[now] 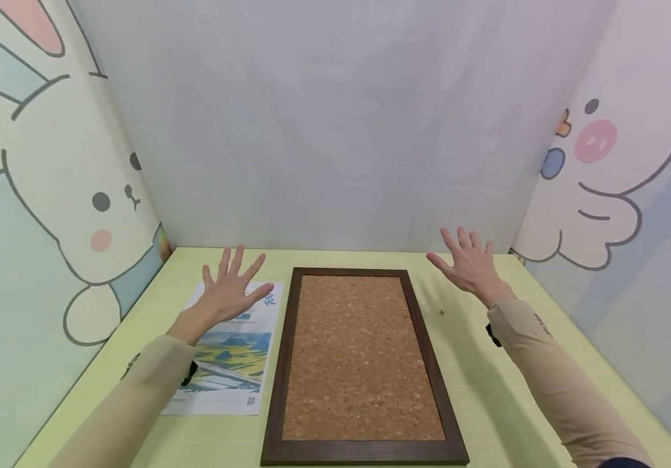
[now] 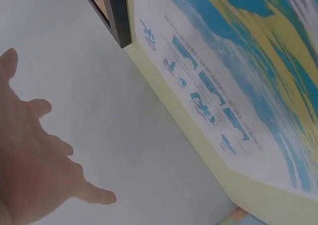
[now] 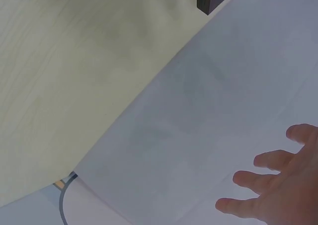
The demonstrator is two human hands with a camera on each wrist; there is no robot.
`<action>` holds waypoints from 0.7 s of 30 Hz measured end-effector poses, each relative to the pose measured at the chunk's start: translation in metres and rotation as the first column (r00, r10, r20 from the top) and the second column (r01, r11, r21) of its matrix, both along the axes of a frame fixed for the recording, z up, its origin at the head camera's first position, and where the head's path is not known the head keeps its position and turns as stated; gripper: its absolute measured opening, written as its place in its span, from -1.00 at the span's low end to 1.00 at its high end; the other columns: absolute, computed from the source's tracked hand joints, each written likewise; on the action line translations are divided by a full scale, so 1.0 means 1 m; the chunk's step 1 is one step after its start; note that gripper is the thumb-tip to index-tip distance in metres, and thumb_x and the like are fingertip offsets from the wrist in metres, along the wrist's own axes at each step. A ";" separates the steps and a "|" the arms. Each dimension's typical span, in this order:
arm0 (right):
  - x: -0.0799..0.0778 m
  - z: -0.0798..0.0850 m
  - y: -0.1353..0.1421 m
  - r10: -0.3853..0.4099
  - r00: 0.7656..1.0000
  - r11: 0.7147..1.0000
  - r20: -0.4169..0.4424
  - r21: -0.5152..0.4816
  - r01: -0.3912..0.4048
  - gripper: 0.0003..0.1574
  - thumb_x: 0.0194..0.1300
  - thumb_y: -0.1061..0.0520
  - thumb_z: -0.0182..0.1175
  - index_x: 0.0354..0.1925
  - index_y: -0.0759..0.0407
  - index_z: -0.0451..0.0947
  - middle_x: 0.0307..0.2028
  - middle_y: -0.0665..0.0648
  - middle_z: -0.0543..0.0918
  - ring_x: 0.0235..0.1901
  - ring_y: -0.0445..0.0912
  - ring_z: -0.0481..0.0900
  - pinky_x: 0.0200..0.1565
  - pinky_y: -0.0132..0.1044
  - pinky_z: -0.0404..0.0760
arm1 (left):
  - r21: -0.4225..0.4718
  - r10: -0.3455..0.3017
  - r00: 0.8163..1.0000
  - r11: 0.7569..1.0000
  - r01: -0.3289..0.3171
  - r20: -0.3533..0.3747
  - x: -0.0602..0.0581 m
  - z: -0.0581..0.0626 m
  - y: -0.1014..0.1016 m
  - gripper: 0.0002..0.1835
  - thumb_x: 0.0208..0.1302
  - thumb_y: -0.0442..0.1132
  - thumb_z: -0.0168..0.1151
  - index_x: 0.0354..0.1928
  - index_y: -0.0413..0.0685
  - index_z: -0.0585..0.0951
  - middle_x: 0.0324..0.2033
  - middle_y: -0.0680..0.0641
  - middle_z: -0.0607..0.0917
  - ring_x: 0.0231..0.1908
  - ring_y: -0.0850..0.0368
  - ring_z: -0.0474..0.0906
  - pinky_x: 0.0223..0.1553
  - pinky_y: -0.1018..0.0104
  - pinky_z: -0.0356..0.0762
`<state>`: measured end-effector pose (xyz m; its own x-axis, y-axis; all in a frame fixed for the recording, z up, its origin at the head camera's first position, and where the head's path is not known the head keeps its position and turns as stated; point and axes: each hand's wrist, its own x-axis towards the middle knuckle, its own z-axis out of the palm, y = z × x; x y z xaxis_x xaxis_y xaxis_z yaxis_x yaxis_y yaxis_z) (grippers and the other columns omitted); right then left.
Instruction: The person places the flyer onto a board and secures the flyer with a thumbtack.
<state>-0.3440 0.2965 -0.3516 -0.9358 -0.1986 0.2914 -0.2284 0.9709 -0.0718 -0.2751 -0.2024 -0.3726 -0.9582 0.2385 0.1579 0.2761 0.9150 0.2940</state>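
A cork board (image 1: 361, 357) in a dark brown wooden frame lies flat at the middle of the table. To its left lies a poster (image 1: 232, 354) with a blue and yellow landscape and blue lettering. Over the poster my left hand (image 1: 227, 296) is held up with fingers spread, holding nothing; the left wrist view also shows the poster (image 2: 213, 86) beyond that hand (image 2: 39, 160). My right hand (image 1: 471, 268) hovers on the board's right side, fingers spread and nothing in them. In the right wrist view its fingers (image 3: 248, 180) stretch out in front of the pale backdrop.
The pale yellow table (image 1: 195, 442) ends at a grey-white back wall (image 1: 341, 130). Side panels carry a cartoon rabbit (image 1: 78, 195) at left and a white cartoon figure (image 1: 616, 162) at right. A tiny dark object (image 1: 442, 312) lies right of the board.
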 end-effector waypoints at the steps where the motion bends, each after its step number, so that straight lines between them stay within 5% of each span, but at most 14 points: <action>1: 0.000 0.000 0.000 0.003 1.000 1.000 0.004 0.002 -0.003 0.04 0.35 -0.49 -0.18 0.53 0.04 -0.10 0.45 0.49 0.00 0.40 0.46 -0.06 0.21 0.57 -0.14 | -0.005 0.008 1.000 1.000 -0.008 -0.001 0.003 0.000 -0.003 -0.14 0.32 0.36 -0.09 0.53 0.19 -0.04 0.52 -0.26 -0.34 0.48 -0.34 -0.54 0.22 -0.57 -0.53; 9: 0.004 0.001 0.001 -0.001 0.999 1.000 0.034 0.005 0.000 0.02 0.37 -0.46 -0.17 0.53 0.07 -0.10 0.45 0.50 -0.02 0.40 0.45 -0.07 0.23 0.53 -0.09 | -0.032 0.097 0.995 0.995 -0.098 -0.034 0.043 -0.001 -0.032 -0.06 0.29 0.33 0.01 0.53 0.00 -0.03 0.48 -0.43 -0.13 0.41 -0.56 -0.19 0.19 -0.55 0.03; 13: 0.004 0.003 0.001 0.006 0.999 1.000 0.034 0.002 -0.006 0.03 0.37 -0.46 -0.17 0.52 0.08 -0.08 0.45 0.49 -0.01 0.41 0.45 -0.07 0.23 0.53 -0.07 | -0.028 0.188 0.981 0.982 -0.187 0.047 0.070 -0.005 -0.045 0.07 0.21 0.36 0.11 0.50 -0.21 -0.04 0.41 -0.54 -0.03 0.30 -0.62 -0.02 -0.03 -0.54 0.30; 16: 0.003 0.004 0.000 0.014 0.999 1.000 0.034 -0.003 -0.013 0.03 0.37 -0.46 -0.16 0.52 0.08 -0.08 0.45 0.49 -0.01 0.41 0.46 -0.08 0.23 0.53 -0.08 | -0.029 0.267 0.950 0.964 -0.266 0.162 0.087 -0.006 -0.056 0.18 0.14 0.39 0.16 0.46 -0.36 -0.07 0.31 -0.64 0.03 0.22 -0.66 0.00 -0.14 -0.52 0.35; 21: 0.003 0.002 0.002 0.018 0.998 1.000 0.053 -0.006 -0.018 0.03 0.37 -0.46 -0.17 0.53 0.07 -0.10 0.46 0.49 -0.05 0.41 0.46 -0.10 0.24 0.52 -0.10 | -0.110 0.378 0.868 0.925 -0.363 0.322 0.107 -0.014 -0.077 0.23 0.05 0.44 0.21 0.26 -0.62 0.07 0.05 -0.71 0.23 0.04 -0.68 0.19 -0.20 -0.40 0.39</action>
<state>-0.3412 0.2981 -0.3499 -0.9463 -0.2139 0.2426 -0.2415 0.9662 -0.0900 -0.1685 -0.2798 -0.3862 -0.9716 -0.1452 -0.1868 -0.1921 0.9450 0.2646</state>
